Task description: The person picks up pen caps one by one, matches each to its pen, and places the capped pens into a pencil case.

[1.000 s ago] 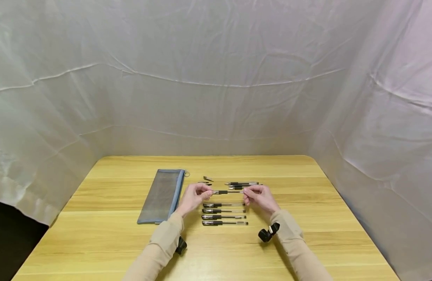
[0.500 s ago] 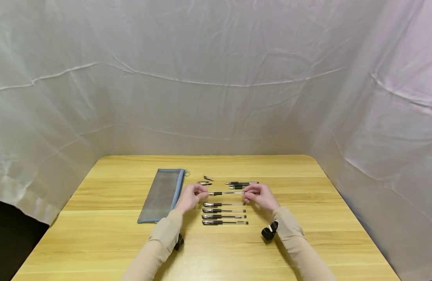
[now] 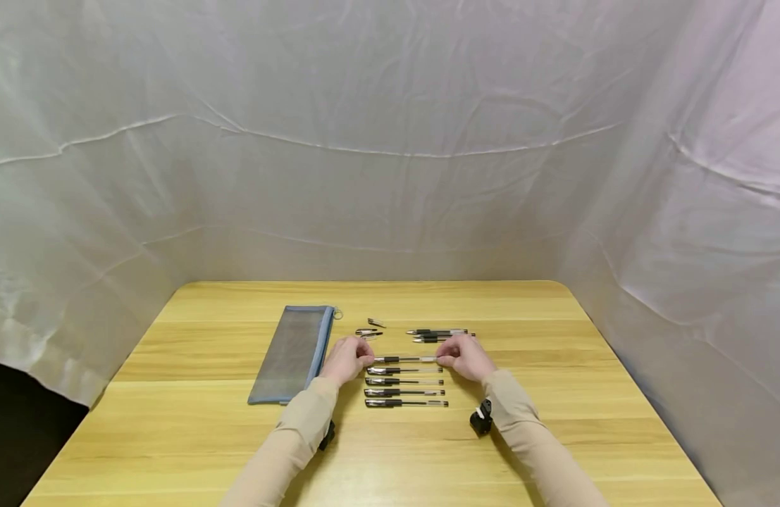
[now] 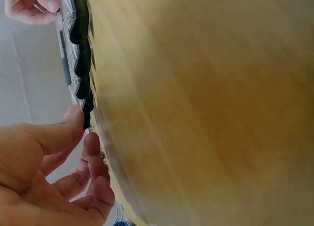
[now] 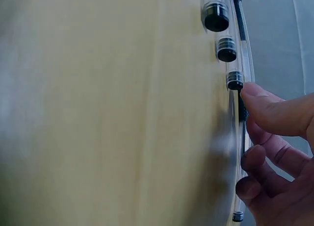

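Pens all over the middle of your table (image 3: 523,310) in the head view. You've got 1 black pen (image 3: 407,360) stretched sideways between both hands: your left hand (image 3: 345,361) has its thumb and fingertips closed on the grip-side end, and your right hand (image 3: 467,357) pinches the clear end. It sits parallel to and just beyond a row of 4 pens (image 3: 405,392); can't tell if it's touching the wood. Past your left hand there's a bunch of loose caps (image 3: 375,323), and behind your right you have a few more pens lying together (image 3: 437,332). Off to the left is your grey mesh pouch (image 3: 288,355) with blue edging and a ring (image 3: 338,314) at its far corner.

In the left wrist view, your thumb and index tip nearly meet at the end of that pen, other fingers loosely bent. Dark caps from the row step up past your thumb, and your right hand peeks in at the top.

In the right wrist view, your thumb and bent fingers close around the clear barrel, mostly hiding its tip. Right by your thumb you can see 3 black end plugs (image 5: 217,21) from the row.
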`<state>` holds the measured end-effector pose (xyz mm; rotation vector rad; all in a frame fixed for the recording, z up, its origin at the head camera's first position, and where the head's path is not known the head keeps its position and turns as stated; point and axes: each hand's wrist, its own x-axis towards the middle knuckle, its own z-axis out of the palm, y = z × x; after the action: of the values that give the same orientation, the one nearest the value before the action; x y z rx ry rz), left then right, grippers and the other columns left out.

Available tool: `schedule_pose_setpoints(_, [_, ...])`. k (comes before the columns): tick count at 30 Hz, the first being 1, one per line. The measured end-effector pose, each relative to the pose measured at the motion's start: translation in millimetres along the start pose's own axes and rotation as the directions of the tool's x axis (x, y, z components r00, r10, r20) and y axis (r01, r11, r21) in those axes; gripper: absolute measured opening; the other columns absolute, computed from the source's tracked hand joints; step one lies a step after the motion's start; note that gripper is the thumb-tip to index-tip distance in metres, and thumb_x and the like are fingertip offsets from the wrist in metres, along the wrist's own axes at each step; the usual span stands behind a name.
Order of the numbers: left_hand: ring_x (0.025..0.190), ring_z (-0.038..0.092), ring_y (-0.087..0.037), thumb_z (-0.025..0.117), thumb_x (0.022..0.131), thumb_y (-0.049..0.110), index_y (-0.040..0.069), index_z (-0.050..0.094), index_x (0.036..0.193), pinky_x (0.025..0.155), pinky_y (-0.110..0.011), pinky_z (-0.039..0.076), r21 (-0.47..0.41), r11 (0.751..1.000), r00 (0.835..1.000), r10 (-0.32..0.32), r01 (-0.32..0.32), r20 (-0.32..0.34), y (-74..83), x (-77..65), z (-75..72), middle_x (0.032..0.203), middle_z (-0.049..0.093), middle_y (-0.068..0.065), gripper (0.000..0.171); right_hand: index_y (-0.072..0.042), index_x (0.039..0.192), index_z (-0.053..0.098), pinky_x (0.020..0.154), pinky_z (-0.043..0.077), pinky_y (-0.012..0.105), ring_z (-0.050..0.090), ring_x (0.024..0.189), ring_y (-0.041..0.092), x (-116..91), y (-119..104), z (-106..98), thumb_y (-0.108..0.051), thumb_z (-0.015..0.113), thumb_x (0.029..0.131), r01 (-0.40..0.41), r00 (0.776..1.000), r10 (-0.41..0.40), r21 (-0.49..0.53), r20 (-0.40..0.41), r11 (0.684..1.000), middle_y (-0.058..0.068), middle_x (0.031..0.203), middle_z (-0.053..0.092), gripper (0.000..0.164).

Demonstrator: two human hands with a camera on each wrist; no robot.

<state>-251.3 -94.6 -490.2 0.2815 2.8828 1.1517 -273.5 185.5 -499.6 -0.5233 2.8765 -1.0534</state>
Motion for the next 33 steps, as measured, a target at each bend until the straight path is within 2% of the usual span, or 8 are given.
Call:
schedule_pose_setpoints(9, [0.081, 0.060, -0.016, 0.073, 0.091, 0.009, 0.004, 0.073, 0.086, 0.077, -0.035, 0.052, 0.021, 1.000, 1.000, -0.006, 0.006, 0.003, 2.7, -2.0, -1.3, 0.084, 0.070, -0.005, 0.006, -0.009, 0.089, 0.078, 0.076, 0.045, 0.028, 0.055, 0.079, 0.011, 1.0, 1.0, 0.1, -0.005, 0.077, 0.084, 0.011, 1.000, -0.010, -0.012, 0.013, 1.000, 0.004, 0.085, 0.073, 0.006])
schedule_pose_setpoints(16, [0.081, 0.061, -0.017, 0.073, 0.091, 0.008, 0.005, 0.073, 0.088, 0.078, -0.036, 0.053, 0.020, 1.000, 1.000, -0.024, 0.024, 0.013, 1.5, -1.1, -0.9, 0.086, 0.070, -0.005, 0.005, -0.009, 0.090, 0.078, 0.074, 0.042, 0.026, 0.052, 0.078, 0.011, 1.6, 1.4, 0.9, -0.005, 0.077, 0.084, -0.013, 1.000, 0.014, -0.011, 0.014, 1.000, 0.002, 0.083, 0.071, 0.007])
schedule_pose_setpoints(24, [0.084, 0.062, -0.018, 0.073, 0.091, 0.009, 0.007, 0.073, 0.087, 0.080, -0.038, 0.053, 0.030, 0.999, 1.000, -0.023, 0.023, 0.008, 1.2, -0.2, -0.6, 0.087, 0.071, -0.005, 0.004, -0.009, 0.088, 0.078, 0.071, 0.041, 0.025, 0.051, 0.074, 0.010, 2.0, -0.1, 0.9, -0.005, 0.077, 0.084, -0.003, 1.000, 0.004, -0.023, 0.009, 1.000, 0.001, 0.078, 0.069, 0.006])
schedule_pose_setpoints(27, [0.084, 0.062, -0.018, 0.073, 0.091, 0.009, 0.006, 0.073, 0.089, 0.080, -0.037, 0.053, 0.025, 1.000, 1.000, -0.010, 0.010, 0.002, 0.4, -0.5, -0.6, 0.087, 0.070, -0.005, 0.004, -0.007, 0.092, 0.077, 0.075, 0.045, 0.027, 0.055, 0.079, 0.012, 0.6, -0.4, 0.2, -0.003, 0.077, 0.084, -0.020, 1.000, 0.019, 0.011, 0.013, 1.000, 0.004, 0.084, 0.071, 0.009])
schedule_pose_setpoints(33, [0.085, 0.059, -0.020, 0.071, 0.092, 0.008, 0.003, 0.072, 0.097, 0.077, -0.036, 0.051, -0.029, 0.999, 0.999, 0.021, -0.022, -0.029, -2.6, -6.8, -4.0, 0.090, 0.067, -0.009, 0.007, 0.000, 0.102, 0.074, 0.078, 0.050, 0.030, 0.060, 0.084, 0.018, -5.8, 8.5, -8.3, -0.001, 0.075, 0.084, -0.114, 0.993, 0.118, 0.161, -0.020, 0.980, 0.013, 0.095, 0.070, 0.017])
